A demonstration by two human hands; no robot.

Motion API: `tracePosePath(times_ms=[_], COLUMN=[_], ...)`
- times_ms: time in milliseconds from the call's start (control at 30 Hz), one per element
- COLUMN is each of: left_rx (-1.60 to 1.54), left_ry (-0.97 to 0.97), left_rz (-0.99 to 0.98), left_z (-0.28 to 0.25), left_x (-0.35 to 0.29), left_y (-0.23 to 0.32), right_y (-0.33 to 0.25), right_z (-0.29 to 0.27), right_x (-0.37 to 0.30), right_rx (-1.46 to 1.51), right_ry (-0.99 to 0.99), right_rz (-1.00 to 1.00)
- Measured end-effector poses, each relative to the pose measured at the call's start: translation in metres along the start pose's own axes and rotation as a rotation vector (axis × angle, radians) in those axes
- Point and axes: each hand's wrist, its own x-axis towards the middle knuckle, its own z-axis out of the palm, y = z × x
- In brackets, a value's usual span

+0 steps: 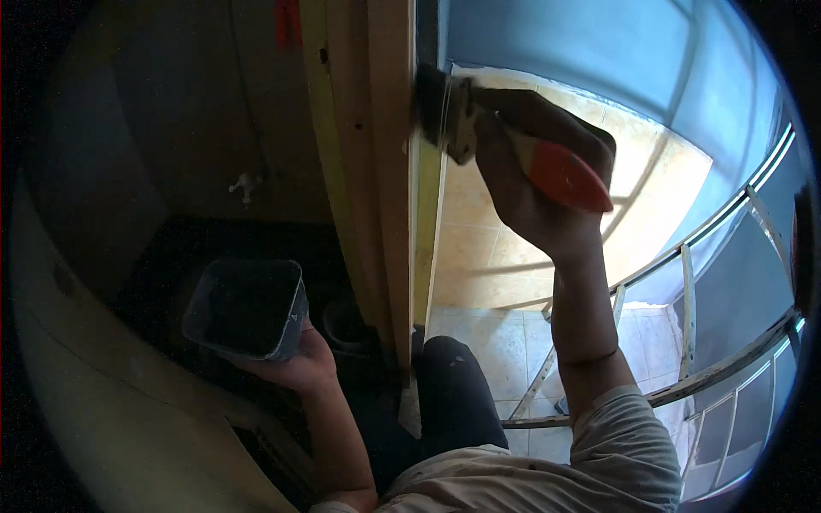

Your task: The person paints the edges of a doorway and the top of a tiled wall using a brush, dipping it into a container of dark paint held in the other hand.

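Observation:
My right hand [539, 171] grips a wide paintbrush [571, 178] by its handle, which is pale near the ferrule and red-orange at the end. Dark bristles touch or nearly touch the edge of the upright wooden door frame [392, 171]; the slight blur hides which. Lower on the left, my left hand [295, 363] supports a dark, rectangular plastic tub [295, 321] from beneath, fingers wrapped round its underside. The tub's inside is too dark to show what it holds.
A tap [245, 186] juts from the dim wall at left. Beside my leg stands a dark round bucket [346, 325]. On the right, a metal railing [688, 312] curves past the bright tiled floor [483, 342]. Something red [288, 24] hangs at the top.

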Motion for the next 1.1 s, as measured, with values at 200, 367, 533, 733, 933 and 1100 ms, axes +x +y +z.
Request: tracePosePath(times_ms=[200, 367, 533, 733, 933, 1100], left_rx=[-0.26, -0.155, -0.161, -0.124, -0.079, -0.17], left_ry=[-0.044, -0.021, -0.099, 0.164, 0.097, 0.023], left_rz=[-0.063, -0.039, -0.033, -0.103, -0.077, -0.111], left_z=[0.001, -0.002, -0.004, 0.032, 0.007, 0.004], left_x=[-0.001, -0.001, 0.002, -0.005, 0.002, 0.003], left_y=[0.0, 0.001, 0.003, 0.005, 0.007, 0.004], right_y=[-0.008, 0.013, 0.02, 0.022, 0.001, 0.03], right_z=[-0.009, -0.009, -0.009, -0.011, -0.016, -0.012], right_x=[-0.001, 0.017, 0.054, 0.033, 0.009, 0.021], right_rx=[0.079, 0.273, 0.419, 0.069, 0.167, 0.289], right_ry=[-0.096, -0.133, -0.155, -0.08, -0.169, -0.179], right_rz=[0.07, 0.261, 0.29, -0.097, 0.104, 0.195])
